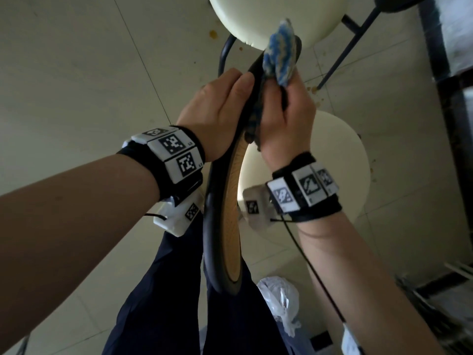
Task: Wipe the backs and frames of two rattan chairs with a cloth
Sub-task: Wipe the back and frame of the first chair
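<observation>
You stand over a pale tiled floor (76,73), looking straight down. Two cream round chair seats lie below you: the far seat (256,19) at the top of the view on its dark metal legs (358,34), and the near seat (340,155) just behind your right wrist. The near chair's back runs up the middle of the view, edge-on: a dark curved frame (212,226) around a tan woven rattan panel (234,213).

Your left hand (217,111) grips the outer side of that frame near its top, fingers curled over the rim. Your right hand (286,116) is clamped on the blue and white cloth (280,52), pressing it against the top of the frame from the opposite side; the cloth bunches up above your fingers and part of it shows below, between your two hands.

Both wrists carry black bands with white marker tiles (176,152). A crumpled clear plastic bag (281,303) lies on the floor by your dark trousers (158,290).
</observation>
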`<state>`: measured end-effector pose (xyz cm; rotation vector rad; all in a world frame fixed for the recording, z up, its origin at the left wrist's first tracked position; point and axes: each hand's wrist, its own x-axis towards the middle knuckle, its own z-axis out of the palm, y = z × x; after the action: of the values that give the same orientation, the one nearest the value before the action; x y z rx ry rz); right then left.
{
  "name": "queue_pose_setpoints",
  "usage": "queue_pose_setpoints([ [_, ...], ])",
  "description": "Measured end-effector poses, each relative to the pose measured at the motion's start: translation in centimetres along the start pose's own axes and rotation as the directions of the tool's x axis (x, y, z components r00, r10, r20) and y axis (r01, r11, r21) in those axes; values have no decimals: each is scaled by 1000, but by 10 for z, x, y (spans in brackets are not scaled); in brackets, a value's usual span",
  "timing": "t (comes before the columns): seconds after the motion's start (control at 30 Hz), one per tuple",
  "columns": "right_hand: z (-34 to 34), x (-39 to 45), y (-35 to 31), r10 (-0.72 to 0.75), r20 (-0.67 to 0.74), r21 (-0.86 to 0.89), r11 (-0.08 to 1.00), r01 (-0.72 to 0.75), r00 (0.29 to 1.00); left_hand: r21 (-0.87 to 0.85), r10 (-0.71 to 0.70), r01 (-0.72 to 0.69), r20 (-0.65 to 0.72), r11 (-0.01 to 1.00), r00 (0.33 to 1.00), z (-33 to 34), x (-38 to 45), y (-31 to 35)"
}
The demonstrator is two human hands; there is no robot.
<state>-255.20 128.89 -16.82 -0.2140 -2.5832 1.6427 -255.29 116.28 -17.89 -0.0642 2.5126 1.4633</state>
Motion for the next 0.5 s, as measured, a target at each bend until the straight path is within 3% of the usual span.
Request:
queue_pose_setpoints([
  [0.17, -8, 36, 1, -3, 67, 7, 1000, 2, 998, 10, -16, 16, -25, 1000, 1000, 1, -1, 1],
  [0.33, -9, 30, -5, -5, 75, -19, 1000, 6, 997, -93, -80, 78, -15, 993, 997, -1, 0, -7],
  [0.5, -10, -15, -14, -167, 209, 2, 985, 171, 964, -185, -231, 236, 49, 954, 972, -10, -11, -39],
])
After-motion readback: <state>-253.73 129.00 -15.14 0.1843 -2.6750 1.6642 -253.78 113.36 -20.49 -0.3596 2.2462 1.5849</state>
